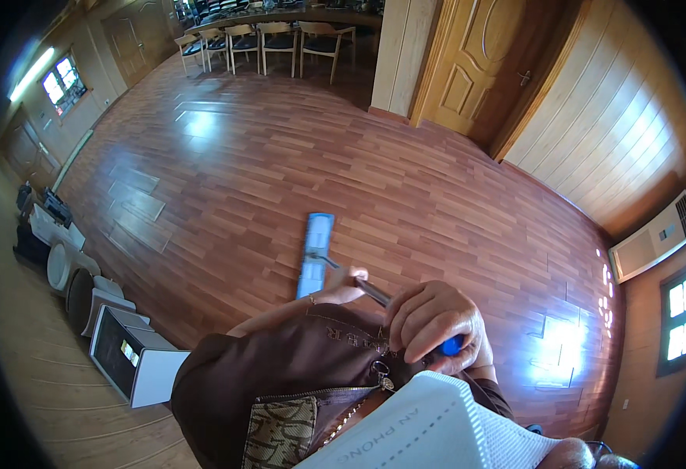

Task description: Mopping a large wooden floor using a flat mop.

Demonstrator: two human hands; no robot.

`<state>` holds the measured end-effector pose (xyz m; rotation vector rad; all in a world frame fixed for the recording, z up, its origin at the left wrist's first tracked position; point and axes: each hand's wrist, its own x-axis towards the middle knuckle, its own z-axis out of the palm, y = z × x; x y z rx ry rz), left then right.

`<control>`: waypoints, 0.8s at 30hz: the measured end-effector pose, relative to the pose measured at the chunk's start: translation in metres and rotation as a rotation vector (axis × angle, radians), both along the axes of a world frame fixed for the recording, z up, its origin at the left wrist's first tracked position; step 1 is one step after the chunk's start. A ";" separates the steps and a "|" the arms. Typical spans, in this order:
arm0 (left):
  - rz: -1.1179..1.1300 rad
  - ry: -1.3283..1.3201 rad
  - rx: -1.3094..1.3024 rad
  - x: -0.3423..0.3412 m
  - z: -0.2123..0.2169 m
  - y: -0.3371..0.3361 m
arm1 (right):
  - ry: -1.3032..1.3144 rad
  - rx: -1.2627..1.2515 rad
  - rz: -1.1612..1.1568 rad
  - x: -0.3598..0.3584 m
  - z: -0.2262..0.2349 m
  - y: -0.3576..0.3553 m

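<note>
My right hand (437, 322) is wrapped round the upper end of a flat mop's handle (373, 292), close to its blue end cap (451, 345). Lower on the same handle, my left hand (341, 287) is closed round it, with the forearm reaching across from the left. The mop's long blue head (319, 232) lies flat on the wood-plank floor (405, 219), just beyond my left hand. Part of the head's near end is hidden by my left arm.
Several wooden chairs (278, 45) line a counter at the far side. A wooden door (480, 66) is at the far right. A grey-white cabinet (136, 359) and round-topped furniture stand along the left wall. An air conditioner (652, 238) is against the right wall.
</note>
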<state>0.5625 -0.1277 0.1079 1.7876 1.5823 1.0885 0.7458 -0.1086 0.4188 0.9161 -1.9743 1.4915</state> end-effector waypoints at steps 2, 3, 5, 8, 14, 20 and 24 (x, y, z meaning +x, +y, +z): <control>-0.191 -0.029 -0.214 0.011 0.022 0.006 | -0.010 0.006 -0.029 0.002 0.004 -0.008; -0.186 -0.028 -0.212 0.012 0.025 0.004 | -0.023 0.015 -0.046 0.000 0.007 -0.012; -0.203 -0.077 -0.173 0.011 0.030 0.000 | -0.031 0.091 -0.058 -0.007 0.006 -0.013; -0.264 -0.134 -0.121 0.010 0.040 0.002 | -0.113 0.162 -0.218 -0.010 -0.020 -0.001; -0.360 -0.285 -0.003 -0.002 0.057 -0.001 | -0.430 0.207 -0.634 -0.033 -0.080 0.017; -0.456 -0.431 0.114 -0.026 0.073 -0.005 | -0.676 0.146 -0.578 -0.048 -0.134 0.017; -0.485 -0.564 -0.015 -0.097 0.108 -0.052 | -0.695 -0.191 -0.463 -0.060 -0.161 0.015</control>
